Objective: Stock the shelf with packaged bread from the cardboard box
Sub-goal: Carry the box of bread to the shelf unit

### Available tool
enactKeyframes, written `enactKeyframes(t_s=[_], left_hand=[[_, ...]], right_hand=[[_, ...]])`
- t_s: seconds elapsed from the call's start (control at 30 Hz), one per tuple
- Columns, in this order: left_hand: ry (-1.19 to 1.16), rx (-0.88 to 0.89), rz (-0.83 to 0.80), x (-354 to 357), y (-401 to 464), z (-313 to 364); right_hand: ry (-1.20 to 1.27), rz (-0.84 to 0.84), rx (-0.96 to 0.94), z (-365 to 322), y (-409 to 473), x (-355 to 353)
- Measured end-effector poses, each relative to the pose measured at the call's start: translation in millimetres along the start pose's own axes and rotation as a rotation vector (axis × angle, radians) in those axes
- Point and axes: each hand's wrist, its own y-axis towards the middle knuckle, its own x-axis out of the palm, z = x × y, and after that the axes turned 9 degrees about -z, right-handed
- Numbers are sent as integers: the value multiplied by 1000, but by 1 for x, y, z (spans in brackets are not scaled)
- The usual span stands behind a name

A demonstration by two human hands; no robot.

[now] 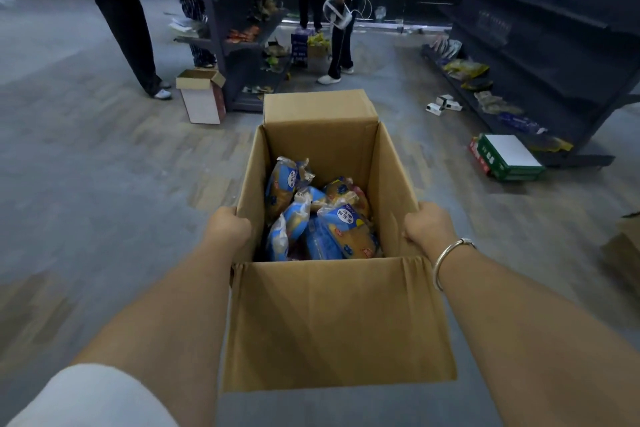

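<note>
An open brown cardboard box point(332, 319) sits in front of me above the floor, flaps spread. Inside lie several bread packs point(322, 218) in clear wrap with blue labels. My left hand point(228, 227) grips the box's left wall, fingers curled over its rim. My right hand point(427, 224), with a silver bangle on the wrist, grips the right wall the same way. A dark shelf unit point(540, 55) stands at the right, its lower boards holding some packets.
A second dark shelf unit point(242, 10) stands ahead at the left, with a small open carton point(201, 95) beside it. Three people stand near the shelves at the back. Green-and-white flat boxes point(509, 158) and small white boxes point(443, 104) lie on the floor at the right.
</note>
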Motion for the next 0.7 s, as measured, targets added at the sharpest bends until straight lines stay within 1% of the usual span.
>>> enactKeyframes(t_s=[0.17,0.47,0.7], left_hand=[[-6,-6,22,-12,96,31],[24,-25,-7,-55,300,83],[74,-43,-42,-69,424,141]], right_hand=[[-18,-17,-34,-56,86,3],[-3,-12,-3,-171,258,32],[-22,-37,41,-235,383,35]])
